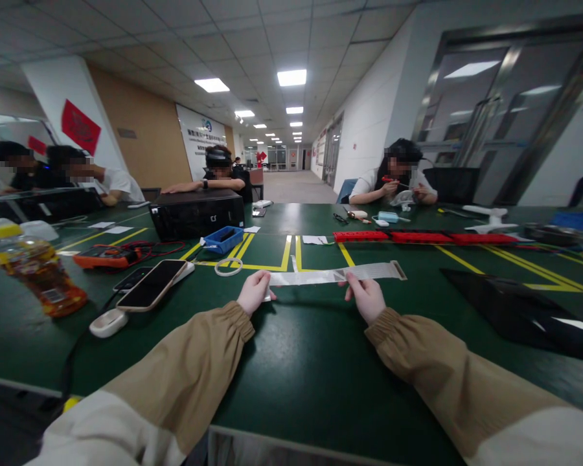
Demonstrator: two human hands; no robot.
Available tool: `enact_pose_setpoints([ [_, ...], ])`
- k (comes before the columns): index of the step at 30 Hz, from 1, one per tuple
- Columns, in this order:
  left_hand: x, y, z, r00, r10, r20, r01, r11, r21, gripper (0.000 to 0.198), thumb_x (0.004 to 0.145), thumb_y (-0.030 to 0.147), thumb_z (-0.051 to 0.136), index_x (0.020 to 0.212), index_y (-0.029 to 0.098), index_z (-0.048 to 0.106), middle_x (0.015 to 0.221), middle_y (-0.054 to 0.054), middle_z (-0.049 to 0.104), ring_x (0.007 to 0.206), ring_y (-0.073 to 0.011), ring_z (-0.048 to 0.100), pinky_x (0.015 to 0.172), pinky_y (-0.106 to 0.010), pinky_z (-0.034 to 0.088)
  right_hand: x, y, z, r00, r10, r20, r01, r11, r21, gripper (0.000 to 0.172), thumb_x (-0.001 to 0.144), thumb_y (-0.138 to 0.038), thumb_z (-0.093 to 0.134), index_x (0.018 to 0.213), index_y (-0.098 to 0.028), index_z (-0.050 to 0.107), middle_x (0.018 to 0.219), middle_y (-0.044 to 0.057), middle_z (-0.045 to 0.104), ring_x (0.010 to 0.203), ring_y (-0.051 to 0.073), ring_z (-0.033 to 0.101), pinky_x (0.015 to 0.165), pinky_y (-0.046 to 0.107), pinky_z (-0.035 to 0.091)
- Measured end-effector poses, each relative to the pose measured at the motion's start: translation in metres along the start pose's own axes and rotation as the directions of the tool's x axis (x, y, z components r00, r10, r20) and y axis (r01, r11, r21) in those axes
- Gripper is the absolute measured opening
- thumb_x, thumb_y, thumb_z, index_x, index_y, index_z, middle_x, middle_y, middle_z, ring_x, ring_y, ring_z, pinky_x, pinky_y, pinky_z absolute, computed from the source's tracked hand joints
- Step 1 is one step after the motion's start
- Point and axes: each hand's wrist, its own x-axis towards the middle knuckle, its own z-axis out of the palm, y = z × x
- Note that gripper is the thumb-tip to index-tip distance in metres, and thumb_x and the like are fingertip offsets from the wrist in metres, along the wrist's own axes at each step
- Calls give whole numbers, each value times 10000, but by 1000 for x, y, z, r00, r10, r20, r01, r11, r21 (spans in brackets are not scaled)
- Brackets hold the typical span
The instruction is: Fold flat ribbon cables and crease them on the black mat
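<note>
A long flat grey ribbon cable (320,276) lies stretched across the green table (301,362) in front of me. My left hand (254,292) pinches its left end, fingers closed on it. My right hand (366,296) grips the strip further right, thumb and fingers pressed on it. The cable's right end, with a small connector (397,269), sticks out past my right hand. Both sleeves are tan.
A roll of clear tape (228,266), a phone (151,283), a blue tray (223,239), an orange multimeter (105,257) and a drink bottle (39,272) sit at left. A black panel (519,310) lies right. Red strips (418,237) and several seated people are beyond.
</note>
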Motion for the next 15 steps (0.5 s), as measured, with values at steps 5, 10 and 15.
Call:
enact_pose_setpoints([
  [5,7,-4,-7,998,27,-54,-27,1000,16,249,786,383,497,759,136,509,426,62,475,332,-68,458,341,-140,270,-2,2,3,969,-219,111,226,973,-57,403,858,-461,414,909,-131,641,777,76,633,620,169,564,633,305,459],
  [10,17,-10,-17,995,52,-84,-50,998,31,294,776,428,499,700,144,493,379,83,401,306,-53,399,336,-139,252,-6,-1,6,865,-450,223,460,888,8,331,889,-317,350,1049,-174,602,1000,76,597,796,175,574,721,313,481],
  [15,19,-11,-17,996,87,-35,-86,996,35,360,752,513,506,710,156,482,405,92,381,311,-59,399,339,-153,264,-7,-5,6,952,-200,231,192,980,58,365,867,-424,395,1026,-155,583,862,64,602,643,151,548,564,265,452],
])
